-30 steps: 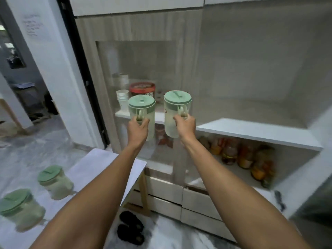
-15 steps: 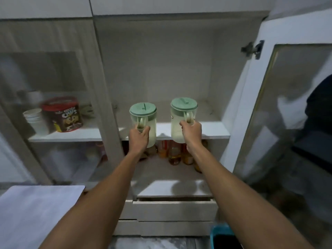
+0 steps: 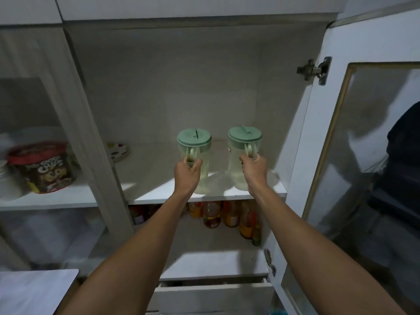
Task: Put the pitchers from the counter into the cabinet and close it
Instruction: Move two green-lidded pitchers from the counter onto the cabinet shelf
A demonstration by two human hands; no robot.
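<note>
Two clear pitchers with green lids stand side by side on the white middle shelf point(image 3: 159, 194) of the open cabinet. My left hand point(image 3: 187, 172) grips the handle of the left pitcher point(image 3: 195, 146). My right hand point(image 3: 252, 169) grips the handle of the right pitcher point(image 3: 238, 155). Both pitcher bases sit at or just above the shelf near its front edge; I cannot tell if they touch. The cabinet's glass door point(image 3: 363, 155) hangs open on the right, hinged at the top point(image 3: 314, 70).
Several bottles point(image 3: 211, 217) stand on the shelf below. A spotted plate point(image 3: 118, 151) lies at the shelf's back left. Behind the shut left glass door sits a red cereal tub point(image 3: 43, 169). A drawer point(image 3: 211, 296) is slightly open below; a white counter corner point(image 3: 34, 289) is at lower left.
I have come closer to the cabinet and both pitchers have moved forward and down onto the middle shelf. The counter with the other pitchers has left the view.
</note>
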